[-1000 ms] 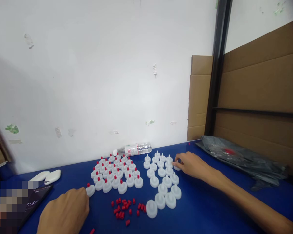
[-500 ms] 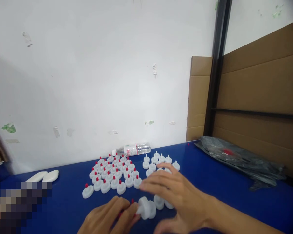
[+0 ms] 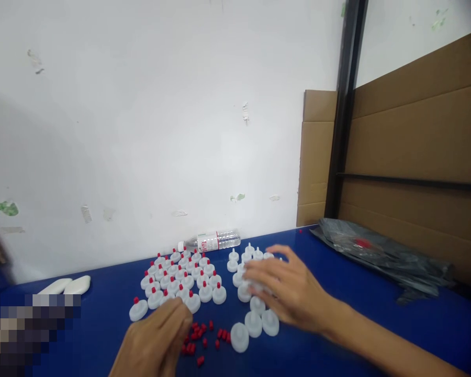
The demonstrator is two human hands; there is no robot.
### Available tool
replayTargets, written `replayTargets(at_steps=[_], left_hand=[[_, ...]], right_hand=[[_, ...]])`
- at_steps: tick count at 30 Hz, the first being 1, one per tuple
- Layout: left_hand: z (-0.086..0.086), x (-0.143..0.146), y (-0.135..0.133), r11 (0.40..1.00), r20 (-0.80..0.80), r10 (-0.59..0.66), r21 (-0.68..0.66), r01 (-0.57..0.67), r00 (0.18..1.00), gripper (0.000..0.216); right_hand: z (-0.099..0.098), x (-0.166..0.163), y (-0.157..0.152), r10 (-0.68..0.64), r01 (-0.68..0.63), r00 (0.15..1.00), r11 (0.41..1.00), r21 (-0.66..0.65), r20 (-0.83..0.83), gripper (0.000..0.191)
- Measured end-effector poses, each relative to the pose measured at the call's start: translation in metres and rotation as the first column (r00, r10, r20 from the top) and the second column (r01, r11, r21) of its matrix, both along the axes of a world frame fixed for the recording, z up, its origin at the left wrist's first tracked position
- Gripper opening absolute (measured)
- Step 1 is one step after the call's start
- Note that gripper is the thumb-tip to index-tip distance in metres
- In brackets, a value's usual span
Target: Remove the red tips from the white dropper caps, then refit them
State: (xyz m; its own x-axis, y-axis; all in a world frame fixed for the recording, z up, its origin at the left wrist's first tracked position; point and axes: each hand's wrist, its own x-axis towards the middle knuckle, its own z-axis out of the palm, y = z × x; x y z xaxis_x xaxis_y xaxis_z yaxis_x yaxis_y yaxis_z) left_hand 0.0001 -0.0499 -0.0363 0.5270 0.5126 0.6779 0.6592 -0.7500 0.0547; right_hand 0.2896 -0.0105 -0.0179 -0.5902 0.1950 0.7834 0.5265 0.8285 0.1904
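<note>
My left hand point(image 3: 157, 337) is low at the left, with its fingers pressed together beside a scatter of small red caps point(image 3: 194, 333). Whatever its fingertips hold is hidden. My right hand point(image 3: 286, 288) reaches over a group of white nozzle lids point(image 3: 253, 323), its fingers apart and covering some of them. These lids have bare tips. One bare lid point(image 3: 239, 336) stands at the near end of the group, right of the red caps. Behind my left hand, several white lids with red tips point(image 3: 193, 302) stand close together.
A clear water bottle point(image 3: 220, 240) lies along the wall behind the lids. Two white rounded objects point(image 3: 77, 285) lie at the left. Grey plastic bags point(image 3: 380, 256) rest on the blue table point(image 3: 322, 345) at the right, before cardboard point(image 3: 416, 120) and a dark post point(image 3: 341, 104).
A tilted white lid between my hands now stands on the table. My left hand has drawn back left, uncovering the red caps. My right hand has moved over the bare lids.
</note>
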Motion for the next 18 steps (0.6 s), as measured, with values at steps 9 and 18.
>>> replayTargets(at_steps=[9, 18], left_hand=[[-0.011, 0.01, 0.014, 0.983, -0.146, -0.068, -0.179, 0.041, 0.987, 0.023], [0.01, -0.025, 0.026, 0.941, -0.081, 0.339, 0.035, -0.337, 0.937, 0.029]], right_hand=[[0.004, 0.047, 0.051, -0.502, 0.428, 0.862, 0.798, -0.425, -0.074, 0.015], [-0.004, 0.07, 0.073, -0.679, 0.665, 0.713, 0.575, -0.476, 0.176, 0.017]])
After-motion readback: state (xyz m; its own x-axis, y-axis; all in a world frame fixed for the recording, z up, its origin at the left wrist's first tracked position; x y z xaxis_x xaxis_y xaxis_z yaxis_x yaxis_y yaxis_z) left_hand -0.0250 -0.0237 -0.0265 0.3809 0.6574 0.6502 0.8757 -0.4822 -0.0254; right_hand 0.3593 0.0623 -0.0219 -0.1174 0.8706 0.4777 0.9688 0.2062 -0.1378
